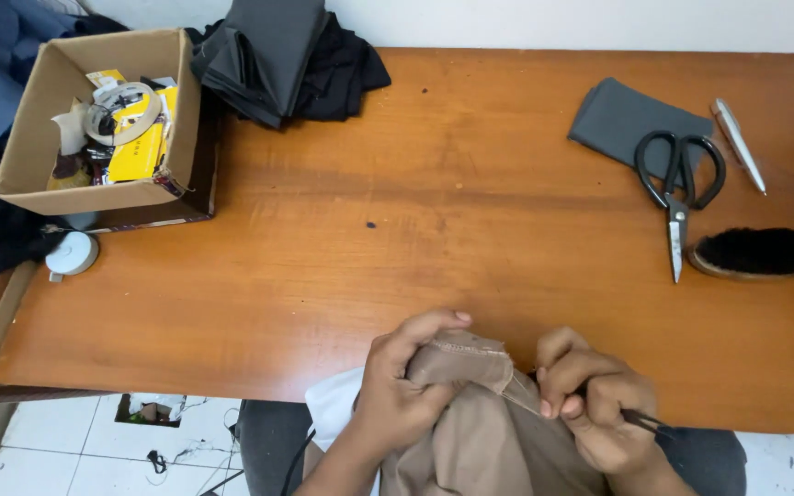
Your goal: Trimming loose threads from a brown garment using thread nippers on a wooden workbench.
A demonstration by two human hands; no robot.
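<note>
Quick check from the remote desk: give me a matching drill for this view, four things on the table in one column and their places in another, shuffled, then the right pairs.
Things:
1. scissors
2. cardboard box
3. brush
4. beige cloth

Places:
A. far left corner of the table, filled with small items
B. at the near edge, gripped by the left hand and the right hand
C. right side, handles lying on a folded grey cloth
D. right edge, just nearer than the scissors' tip

Pairs: 1-C, 2-A, 3-D, 4-B
</note>
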